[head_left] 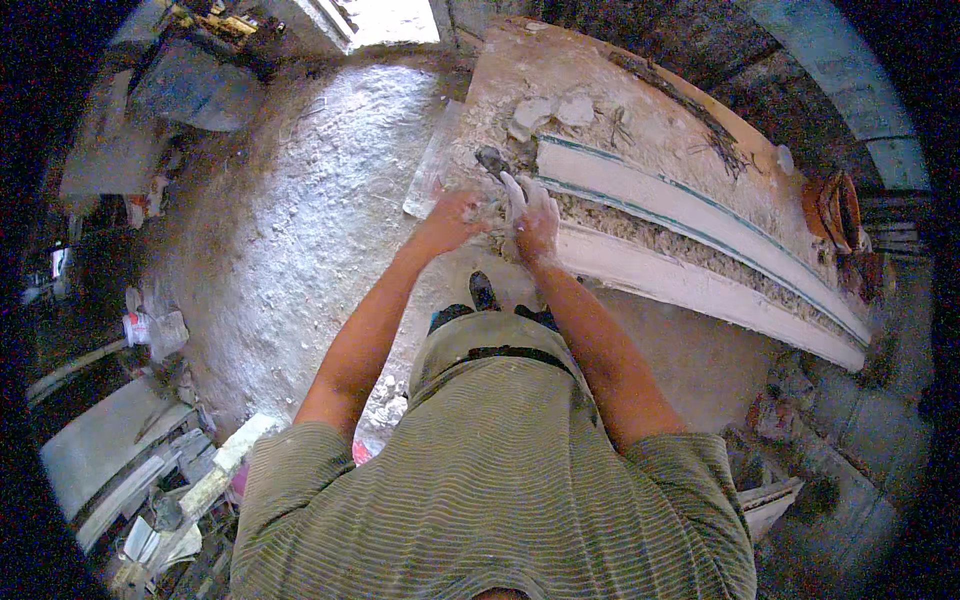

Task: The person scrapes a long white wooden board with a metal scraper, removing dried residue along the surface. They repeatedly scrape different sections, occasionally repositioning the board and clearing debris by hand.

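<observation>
My right hand (536, 222), its fingers coated in white, is at the near left end of the worktable. Its fingertips close on a small dark tool (491, 160) whose exact kind I cannot make out. Just left of it, my left hand (458, 218) has bent fingers beside the table's corner; whatever they hold is too small to tell. Right of my hands lies a long white strip with green edges (640, 192). Nearer me, a second long white strip (660, 270) runs along the table's front edge. Crumbly pale debris fills the gap between the strips.
The worktable (650, 110) carries pale lumps (550, 112) and dark twigs or wires (725, 140). An orange-brown bucket (832, 212) stands at its far right end. Pale dust covers the floor (300, 200) at left. Boards and scraps (180, 470) are piled at lower left.
</observation>
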`<state>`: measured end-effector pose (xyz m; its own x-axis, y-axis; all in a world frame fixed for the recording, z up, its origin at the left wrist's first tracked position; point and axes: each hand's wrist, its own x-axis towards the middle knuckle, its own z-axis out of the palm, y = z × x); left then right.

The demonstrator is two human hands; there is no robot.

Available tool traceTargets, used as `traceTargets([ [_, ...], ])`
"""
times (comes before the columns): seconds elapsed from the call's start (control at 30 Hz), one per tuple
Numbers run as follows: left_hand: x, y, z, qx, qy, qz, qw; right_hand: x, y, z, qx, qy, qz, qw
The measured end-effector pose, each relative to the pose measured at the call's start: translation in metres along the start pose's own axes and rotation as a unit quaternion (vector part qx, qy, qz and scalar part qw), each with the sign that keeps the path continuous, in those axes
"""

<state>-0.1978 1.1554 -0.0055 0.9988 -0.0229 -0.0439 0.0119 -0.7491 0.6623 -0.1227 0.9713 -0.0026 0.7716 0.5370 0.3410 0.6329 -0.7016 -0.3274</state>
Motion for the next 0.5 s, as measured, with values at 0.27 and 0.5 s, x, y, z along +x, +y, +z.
traceTargets([
  [0.27, -0.008, 0.006, 0.026, 0.074, -0.088, -0.025, 0.993, 0.001, -0.001, -0.006, 0.03, 0.007, -0.008, 0.999],
  [0.5, -0.015, 0.021, 0.03, 0.05, -0.081, -0.061, 0.994, 0.003, -0.003, -0.008, 0.046, -0.01, 0.005, 0.999],
])
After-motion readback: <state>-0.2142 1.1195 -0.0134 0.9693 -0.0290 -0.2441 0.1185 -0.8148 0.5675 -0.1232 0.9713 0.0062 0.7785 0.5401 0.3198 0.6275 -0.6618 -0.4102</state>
